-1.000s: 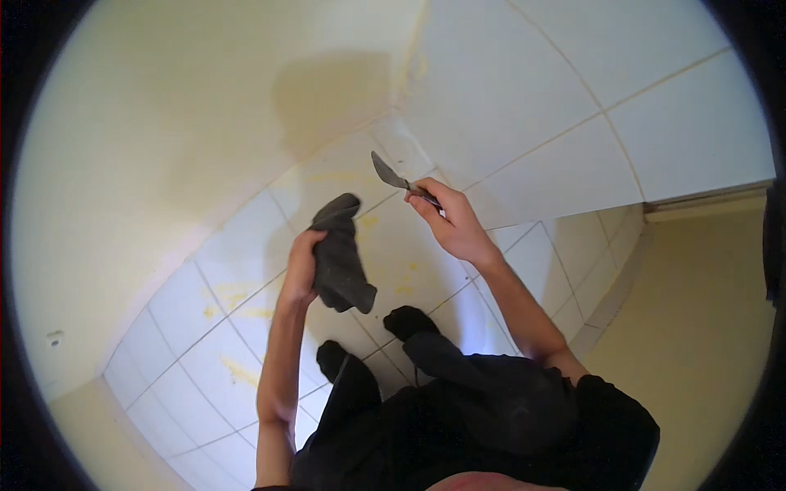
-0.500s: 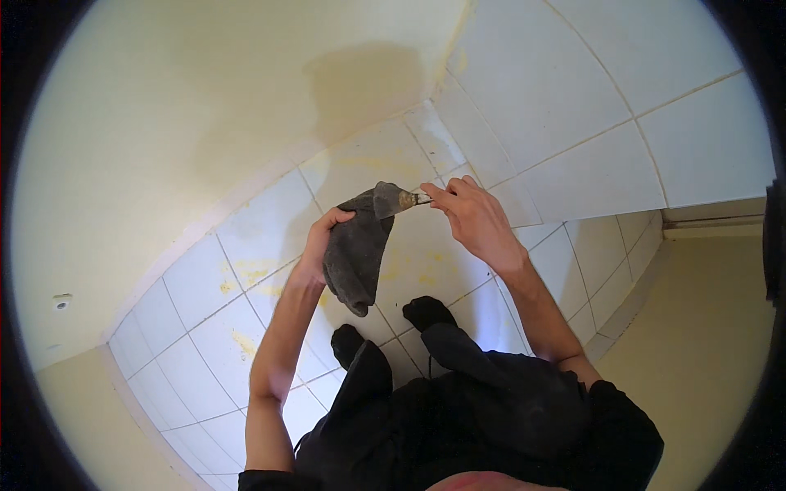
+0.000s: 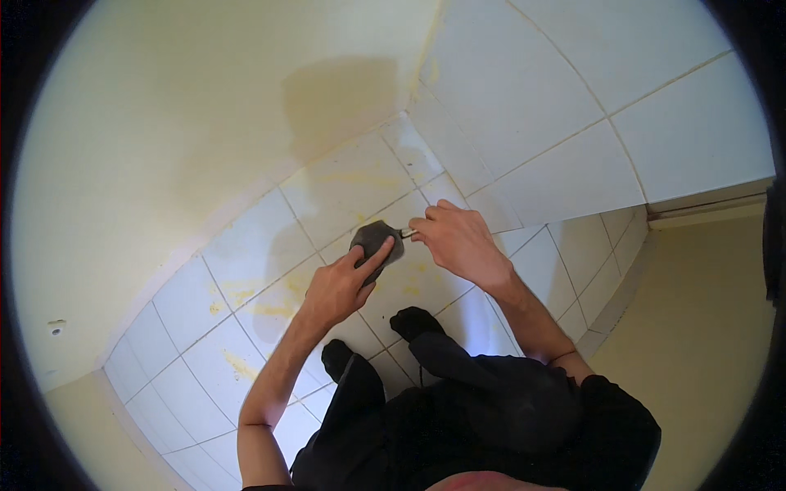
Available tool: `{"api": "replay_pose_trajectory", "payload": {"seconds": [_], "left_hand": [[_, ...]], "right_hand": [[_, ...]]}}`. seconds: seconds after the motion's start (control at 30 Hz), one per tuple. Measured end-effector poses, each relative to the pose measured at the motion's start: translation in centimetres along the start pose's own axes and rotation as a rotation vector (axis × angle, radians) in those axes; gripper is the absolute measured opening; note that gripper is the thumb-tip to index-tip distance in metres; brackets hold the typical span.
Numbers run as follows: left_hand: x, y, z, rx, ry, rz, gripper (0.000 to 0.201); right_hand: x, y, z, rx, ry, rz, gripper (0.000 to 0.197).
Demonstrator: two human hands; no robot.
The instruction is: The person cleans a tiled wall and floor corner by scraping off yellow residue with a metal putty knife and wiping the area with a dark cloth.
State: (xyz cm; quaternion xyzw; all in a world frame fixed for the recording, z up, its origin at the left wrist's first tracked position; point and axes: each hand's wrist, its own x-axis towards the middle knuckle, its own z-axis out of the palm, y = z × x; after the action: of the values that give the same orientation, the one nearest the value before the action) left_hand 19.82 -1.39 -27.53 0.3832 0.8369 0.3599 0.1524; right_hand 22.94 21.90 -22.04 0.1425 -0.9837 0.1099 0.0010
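The person stands on a white tiled floor [image 3: 209,372], both hands raised in front of the body and close together. The left hand [image 3: 334,290] is closed around a dark grey cloth [image 3: 366,236], the thumb and fingers pressing it from both sides, with one finger laid straight along the top. The cloth is bunched over the blade end of a scraper [image 3: 408,233], just to the left of the right hand [image 3: 463,245]. That hand has its fingers curled shut on the scraper's handle, and only a short, light piece of the tool shows between the two hands. The blade seems to lie inside the folds, though cloth and metal are hard to tell apart there.

Both things are held above the floor, beyond the person's feet in black socks [image 3: 416,322]. Yellow smears [image 3: 238,365] mark several tiles, most of them to the left of the feet. A plain cream wall [image 3: 164,106] rises at the upper left, with a small fitting [image 3: 56,329] low on it, and a wall of large white tiles [image 3: 524,90] stands at the upper right. The person wears black trousers [image 3: 491,405].
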Motion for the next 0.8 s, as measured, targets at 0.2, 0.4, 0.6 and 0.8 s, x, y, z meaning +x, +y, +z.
{"api": "replay_pose_trajectory", "payload": {"seconds": [0.2,0.4,0.6,0.8], "left_hand": [[-0.6,-1.9,0.8,0.258,0.129,-0.075,0.064],[-3.4,-5.6,1.9,-0.067,0.119,-0.214,0.027],[-3.9,-3.6,3.4,-0.493,0.17,-0.225,0.012],[-3.3,-2.6,4.6,-0.608,0.165,-0.282,0.029]], "right_hand": [[-0.1,1.6,-1.6,0.236,0.24,0.143,0.015],[0.0,4.3,-1.2,0.645,0.14,0.5,0.018],[0.4,7.3,4.7,0.825,0.009,0.503,0.032],[2.8,6.7,3.4,0.57,-0.045,0.486,0.035]]}}
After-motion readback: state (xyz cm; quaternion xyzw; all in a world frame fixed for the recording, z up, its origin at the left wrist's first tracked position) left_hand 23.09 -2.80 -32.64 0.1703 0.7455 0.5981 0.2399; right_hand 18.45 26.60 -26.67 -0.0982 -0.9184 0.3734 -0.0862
